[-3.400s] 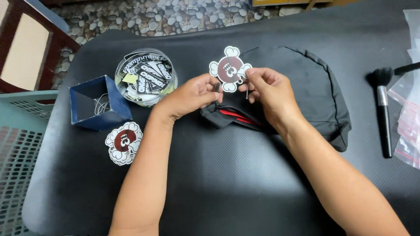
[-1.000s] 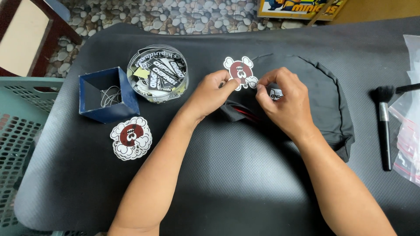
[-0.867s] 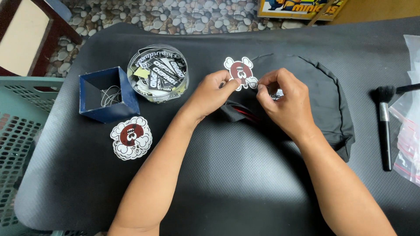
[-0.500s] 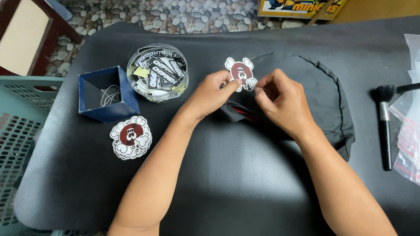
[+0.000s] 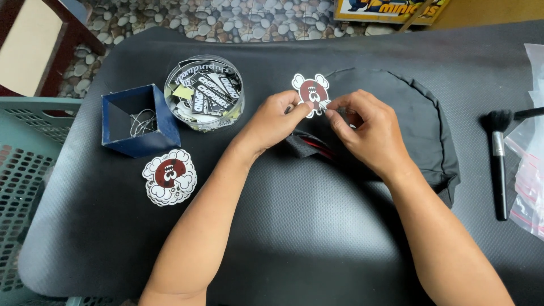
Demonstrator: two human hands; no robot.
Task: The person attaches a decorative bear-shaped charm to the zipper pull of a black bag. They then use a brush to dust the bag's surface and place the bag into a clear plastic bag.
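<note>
Blue box (image 5: 139,122), round tub (image 5: 204,93), brush (image 5: 498,161), green crate (image 5: 22,187).

Looked like a small home workshop or packing corner for handmade goods rather than a factory. Worked over a bench (image 5: 317,226) covered in black textured matting, set on a pebble-patterned floor (image 5: 226,22). Kept supplies in makeshift containers: a round clear tub (image 5: 205,93) full of black-and-white labels, a dark blue square box (image 5: 139,122) with a thin ball chain inside. Laid out loose cloud-shaped tags (image 5: 170,177), a black fabric pouch (image 5: 408,130), a make-up style brush (image 5: 497,158) and clear zip bags (image 5: 530,170) at the far edge. Flanked by a green plastic crate (image 5: 25,187) and a wooden chair (image 5: 34,51), all domestic, nothing industrial.
</note>
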